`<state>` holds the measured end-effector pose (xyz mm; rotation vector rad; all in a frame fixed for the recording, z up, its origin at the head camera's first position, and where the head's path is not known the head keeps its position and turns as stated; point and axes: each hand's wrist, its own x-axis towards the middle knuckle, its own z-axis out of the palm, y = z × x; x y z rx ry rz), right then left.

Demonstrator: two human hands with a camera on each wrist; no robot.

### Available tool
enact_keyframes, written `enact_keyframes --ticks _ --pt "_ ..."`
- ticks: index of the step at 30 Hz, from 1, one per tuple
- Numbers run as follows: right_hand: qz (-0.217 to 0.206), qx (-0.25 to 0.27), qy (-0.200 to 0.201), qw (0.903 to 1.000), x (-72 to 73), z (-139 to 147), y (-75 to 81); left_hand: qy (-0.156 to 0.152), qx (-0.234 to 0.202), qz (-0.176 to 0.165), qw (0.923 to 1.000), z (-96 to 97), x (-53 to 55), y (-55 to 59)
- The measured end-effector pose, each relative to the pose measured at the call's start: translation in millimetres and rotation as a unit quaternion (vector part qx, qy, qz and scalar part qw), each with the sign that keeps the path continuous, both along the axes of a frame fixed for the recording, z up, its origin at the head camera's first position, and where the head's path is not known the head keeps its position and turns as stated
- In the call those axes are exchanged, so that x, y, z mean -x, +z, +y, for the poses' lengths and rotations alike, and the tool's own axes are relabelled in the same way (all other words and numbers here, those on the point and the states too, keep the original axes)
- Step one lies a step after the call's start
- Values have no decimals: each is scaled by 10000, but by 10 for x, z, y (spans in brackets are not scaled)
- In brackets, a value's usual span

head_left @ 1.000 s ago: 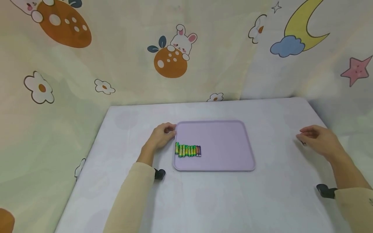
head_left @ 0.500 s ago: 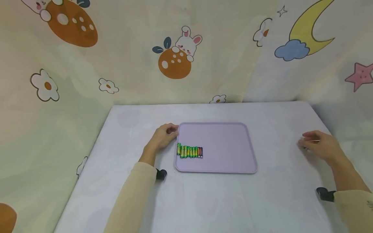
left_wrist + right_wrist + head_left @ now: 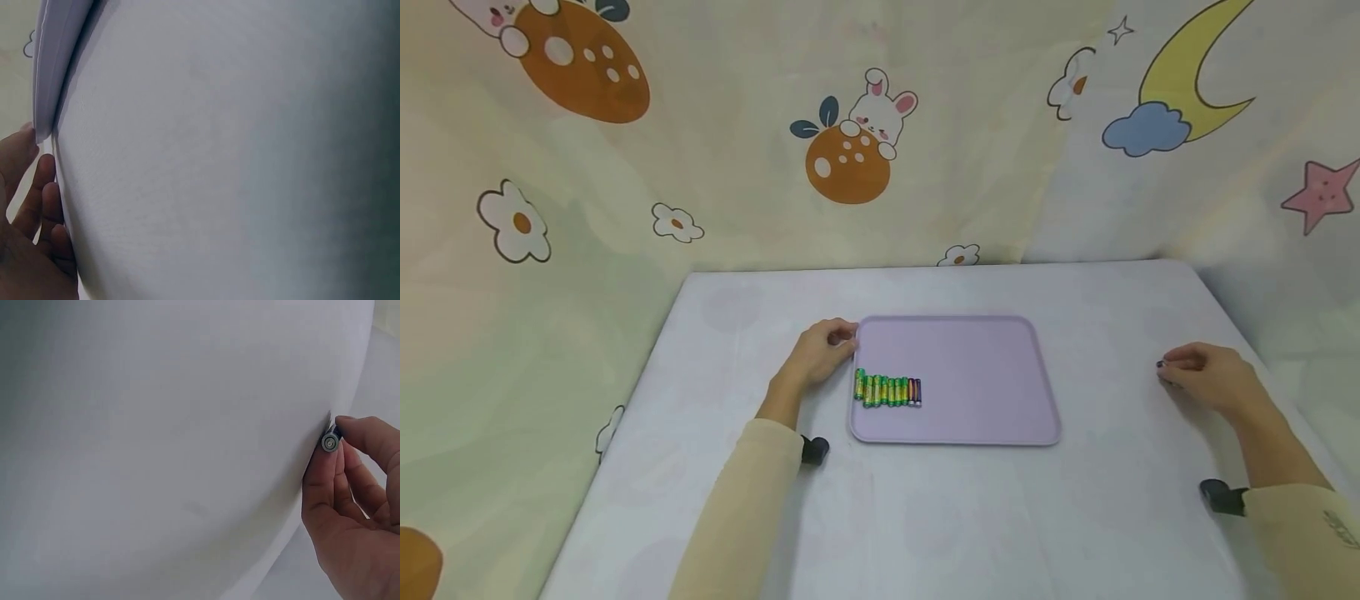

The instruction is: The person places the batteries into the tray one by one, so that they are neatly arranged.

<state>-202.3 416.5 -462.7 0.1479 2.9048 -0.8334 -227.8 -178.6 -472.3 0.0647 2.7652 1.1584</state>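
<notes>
A shallow lilac tray [image 3: 977, 383] lies on the white table. Along its left part stands a side-by-side row of several green-and-yellow batteries [image 3: 882, 390], with two thin dark-and-orange batteries [image 3: 914, 392] at the row's right end. My left hand [image 3: 817, 348] is at the tray's left edge; in the left wrist view its thumb and forefinger hold the tray rim [image 3: 53, 75]. Out to the right, away from the tray, my right hand [image 3: 1208, 377] pinches a small battery [image 3: 330, 442] between thumb and fingers, low over the table. Its round end faces the right wrist camera; most of its body is hidden.
The white-covered table [image 3: 970, 517] runs beneath everything. A printed cloth with rabbits, flowers and a moon hangs behind [image 3: 730, 150] and along both sides. Each wrist wears a black camera mount [image 3: 1222, 497].
My right hand shifts slightly left, and a dark battery tip now shows at its fingertips. The left hand stays at the tray edge. The head view has tilted a little.
</notes>
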Motion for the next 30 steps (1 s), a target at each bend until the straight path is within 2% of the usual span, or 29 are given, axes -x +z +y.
enact_keyframes --ticks 8,11,16,22,30 --pt "-91 671 91 9977 -40 -223 66 -10 -3 -20 10000 15 4 18" --pt "-198 1043 102 9943 -47 -332 80 -6 38 -80 10000 20 -4 31" --pt "-65 1690 224 9853 -53 -525 95 -7 124 -101 9999 26 -20 42" --pt "71 2339 444 9712 -78 -735 131 -13 93 -105 9999 40 -22 41" --pt "-100 3225 675 9441 -92 -999 121 -14 91 -46 9999 36 -20 39"
